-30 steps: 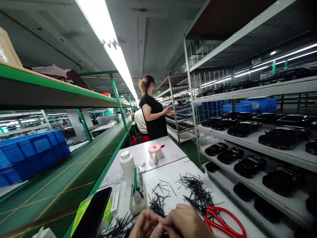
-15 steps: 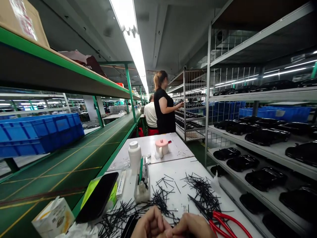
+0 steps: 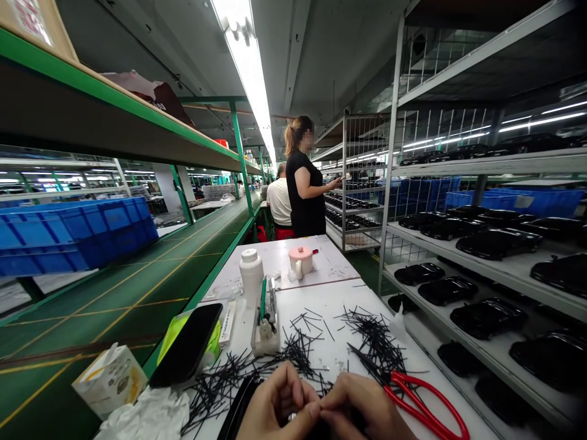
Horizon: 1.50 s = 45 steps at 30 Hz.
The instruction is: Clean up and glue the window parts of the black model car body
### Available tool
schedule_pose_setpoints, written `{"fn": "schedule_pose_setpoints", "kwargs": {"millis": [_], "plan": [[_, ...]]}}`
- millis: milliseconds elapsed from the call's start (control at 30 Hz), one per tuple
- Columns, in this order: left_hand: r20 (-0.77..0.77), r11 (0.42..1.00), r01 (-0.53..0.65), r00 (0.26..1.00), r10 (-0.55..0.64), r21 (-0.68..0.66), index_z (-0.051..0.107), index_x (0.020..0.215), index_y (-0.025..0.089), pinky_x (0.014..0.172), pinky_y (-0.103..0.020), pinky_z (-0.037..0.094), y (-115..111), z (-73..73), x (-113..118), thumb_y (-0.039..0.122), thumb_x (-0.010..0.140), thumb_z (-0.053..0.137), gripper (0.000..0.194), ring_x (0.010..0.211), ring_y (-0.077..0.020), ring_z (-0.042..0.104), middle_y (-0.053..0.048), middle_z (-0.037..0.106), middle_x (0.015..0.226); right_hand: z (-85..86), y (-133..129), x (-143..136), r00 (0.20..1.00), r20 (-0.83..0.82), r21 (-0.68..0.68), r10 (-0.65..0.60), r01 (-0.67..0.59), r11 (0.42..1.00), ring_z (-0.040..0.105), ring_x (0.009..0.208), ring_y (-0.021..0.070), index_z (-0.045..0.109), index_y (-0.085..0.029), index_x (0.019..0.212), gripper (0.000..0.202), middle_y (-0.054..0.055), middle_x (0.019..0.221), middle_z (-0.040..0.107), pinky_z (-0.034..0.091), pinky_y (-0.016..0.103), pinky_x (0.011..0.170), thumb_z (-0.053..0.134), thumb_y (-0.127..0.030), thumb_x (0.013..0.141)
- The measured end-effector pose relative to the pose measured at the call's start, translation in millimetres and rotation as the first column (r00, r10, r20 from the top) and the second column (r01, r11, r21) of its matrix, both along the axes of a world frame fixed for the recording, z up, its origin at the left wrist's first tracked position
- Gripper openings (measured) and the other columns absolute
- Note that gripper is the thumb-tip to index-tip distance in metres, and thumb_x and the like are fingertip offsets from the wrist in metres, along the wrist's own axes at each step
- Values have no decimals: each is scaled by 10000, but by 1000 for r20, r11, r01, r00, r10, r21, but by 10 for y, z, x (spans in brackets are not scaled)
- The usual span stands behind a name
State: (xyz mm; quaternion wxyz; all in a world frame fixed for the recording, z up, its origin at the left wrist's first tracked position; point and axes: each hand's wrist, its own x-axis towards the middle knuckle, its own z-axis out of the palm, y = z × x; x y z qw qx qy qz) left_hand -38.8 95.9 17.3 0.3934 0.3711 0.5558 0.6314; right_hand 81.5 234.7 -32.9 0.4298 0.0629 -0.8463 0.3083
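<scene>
At the bottom centre, my left hand (image 3: pixel 280 406) has its fingers curled and its thumb and fingertips pinched together. My right hand (image 3: pixel 360 403) meets it, also pinching, with the fingertips of both nearly touching. What they hold is too small and hidden to make out. A dark object (image 3: pixel 239 408) lies under and left of my left hand. Thin black strips (image 3: pixel 220 382) are scattered around on the white table (image 3: pixel 321 299), with another pile (image 3: pixel 373 336) beyond my right hand. Red-handled pliers (image 3: pixel 424 400) rest right of my right hand.
A phone (image 3: pixel 188 345), tissue box (image 3: pixel 110 379), white bottle (image 3: pixel 251 275), tool tray (image 3: pixel 266 342) and pink-lidded cup (image 3: pixel 301 261) stand around. A green conveyor (image 3: pixel 137 293) runs left; racks of black model cars (image 3: pixel 488 315) stand right. A person in black (image 3: pixel 306 189) stands ahead.
The view has tilted down slightly, so more of both hands shows. My hands remain close together, their fingers shifted a little.
</scene>
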Motion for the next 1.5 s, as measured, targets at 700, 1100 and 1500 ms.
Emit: {"fn": "schedule_pose_setpoints", "kwargs": {"millis": [700,1100,1500], "plan": [[138,1000,8,990,-7,-8,381,723,194,617,-227,368,-64,189,187,253,791,759,388,675,-90,531,-11,658,779,75,-105,277,939,191,-616,285,-112,780,579,582,119,688,-262,909,73,-4,704,658,448,207,512,630,-229,940],[98,1000,19,995,-17,-19,358,699,197,608,-224,355,-77,200,192,179,815,700,361,657,-78,499,8,632,754,144,-85,289,941,209,-519,266,-124,846,618,583,135,699,-257,940,88,4,708,674,480,227,509,627,-208,932],[99,998,-62,993,62,1,331,697,201,596,-206,346,-67,200,175,147,808,691,381,632,-60,457,37,623,725,158,-68,293,981,120,-412,153,-91,907,640,733,139,621,-285,983,159,-8,811,668,508,236,648,640,-141,916]]}}
